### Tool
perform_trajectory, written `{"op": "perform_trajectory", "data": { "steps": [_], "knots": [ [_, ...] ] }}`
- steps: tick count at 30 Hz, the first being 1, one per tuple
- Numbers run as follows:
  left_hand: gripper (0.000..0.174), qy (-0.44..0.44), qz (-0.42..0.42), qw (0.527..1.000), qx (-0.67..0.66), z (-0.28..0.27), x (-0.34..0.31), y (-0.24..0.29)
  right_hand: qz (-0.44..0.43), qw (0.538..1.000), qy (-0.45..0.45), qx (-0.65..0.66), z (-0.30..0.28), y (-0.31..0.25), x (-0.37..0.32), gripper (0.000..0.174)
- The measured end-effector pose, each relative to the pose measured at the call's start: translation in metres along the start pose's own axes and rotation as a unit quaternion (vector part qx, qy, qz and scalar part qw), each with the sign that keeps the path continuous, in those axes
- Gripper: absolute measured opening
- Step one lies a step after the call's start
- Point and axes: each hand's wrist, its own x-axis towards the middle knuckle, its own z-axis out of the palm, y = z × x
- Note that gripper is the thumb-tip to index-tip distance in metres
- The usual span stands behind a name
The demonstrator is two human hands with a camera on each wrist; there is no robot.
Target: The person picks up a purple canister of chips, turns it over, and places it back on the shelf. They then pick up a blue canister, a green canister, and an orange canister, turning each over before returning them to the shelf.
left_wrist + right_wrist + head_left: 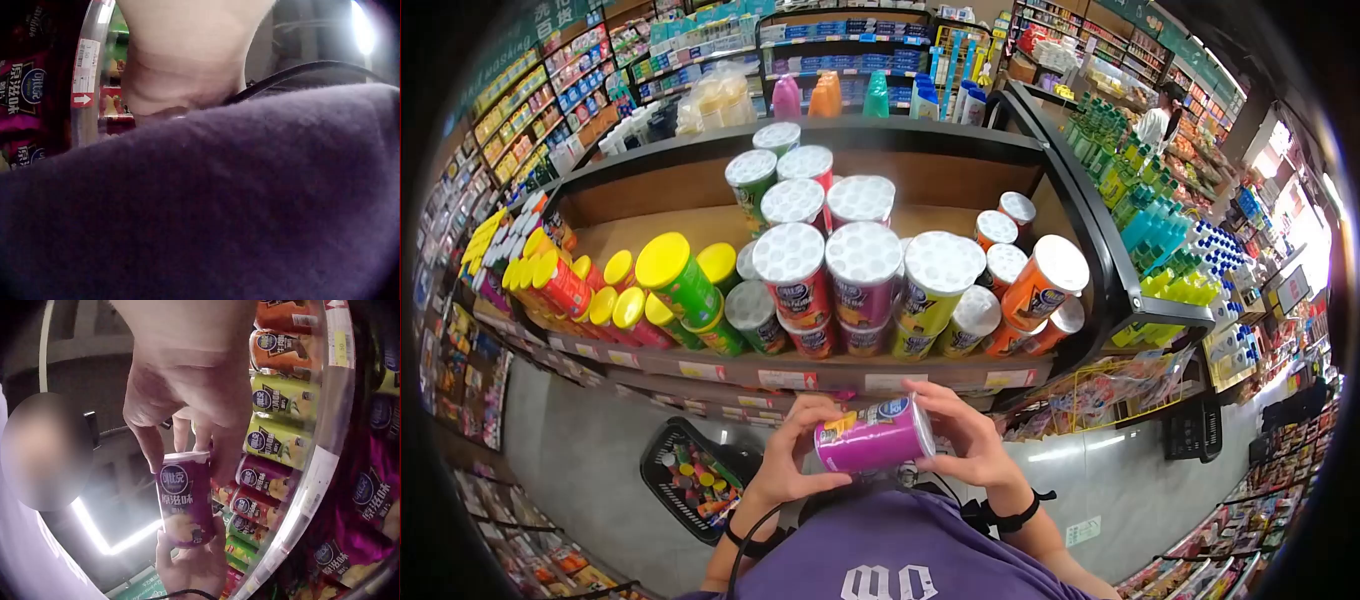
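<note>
Between both hands, close in front of the chest, lies a purple chip canister (870, 437) tilted on its side. My left hand (793, 452) grips its bottom end, thumb below and fingers over the top. At the lidded end my right hand (967, 437) holds the rim between thumb and fingers. The right wrist view shows the same canister (186, 503) with its label, the right hand (194, 394) at the white lid and the left hand (190, 565) around the base. Purple shirt cloth (206, 206) hides most of the left wrist view.
A shelf bin (880, 378) holds stacked canisters with white lids (865, 250) and yellow-lidded ones (668, 270). On the floor at left stands a black basket (662, 500) with colourful items inside. Another black basket (1193, 432) is at right. Green bottles (1115, 150) line the side shelf.
</note>
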Motion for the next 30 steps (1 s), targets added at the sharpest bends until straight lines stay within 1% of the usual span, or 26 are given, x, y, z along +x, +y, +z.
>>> {"op": "perform_trajectory", "data": {
  "steps": [5,6,9,10,13,14,17,18,21,22,25,27,29,30],
  "knots": [
    [0.079,-0.023,0.006,1.0,-0.007,0.003,0.014,0.008,0.02,1.0,-0.009,-0.015,-0.014,-0.027,-0.003,0.079],
    [0.082,-0.025,0.001,1.0,-0.004,0.003,0.015,0.009,0.025,0.999,0.005,-0.031,-0.014,-0.032,-0.002,0.076],
    [0.086,-0.025,-0.018,0.999,-0.021,0.005,0.019,0.013,-0.01,0.998,0.01,-0.059,-0.017,-0.039,-0.002,0.072],
    [0.09,-0.027,-0.013,0.999,-0.041,0.007,0.022,0.015,-0.026,0.997,0.024,-0.073,-0.018,-0.045,-0.001,0.07],
    [0.09,-0.013,0.026,1.0,0.012,0.0,0.025,0.02,-0.088,0.991,0.044,-0.092,-0.022,-0.07,0.006,0.07],
    [0.083,0.009,0.059,0.997,0.052,-0.003,0.029,0.027,-0.121,0.986,0.049,-0.103,-0.025,-0.08,0.008,0.069],
    [0.072,-0.008,0.128,0.972,0.195,-0.02,0.048,0.061,-0.151,0.982,0.101,-0.048,-0.03,-0.105,0.01,0.071],
    [0.06,0.02,0.125,0.965,0.23,-0.015,0.054,0.084,-0.177,0.976,0.122,-0.026,-0.033,-0.106,0.014,0.071],
    [0.054,-0.012,0.183,0.927,0.327,-0.021,0.075,0.127,-0.203,0.955,0.211,-0.041,-0.035,-0.124,0.02,0.074],
    [0.05,-0.014,0.189,0.916,0.354,-0.018,0.082,0.144,-0.222,0.938,0.26,-0.06,-0.035,-0.126,0.023,0.076],
    [0.049,-0.021,0.196,0.881,0.43,-0.016,0.1,0.168,-0.247,0.91,0.32,-0.092,-0.037,-0.137,0.03,0.083],
    [0.046,-0.03,0.194,0.865,0.462,-0.014,0.113,0.18,-0.251,0.9,0.343,-0.096,-0.039,-0.142,0.033,0.09],
    [0.045,-0.045,0.193,0.848,0.491,-0.012,0.126,0.192,-0.259,0.893,0.356,-0.088,-0.043,-0.139,0.031,0.09],
    [0.041,-0.049,0.173,0.849,0.497,-0.011,0.13,0.197,-0.257,0.894,0.356,-0.091,-0.045,-0.139,0.03,0.09]
  ]
}}
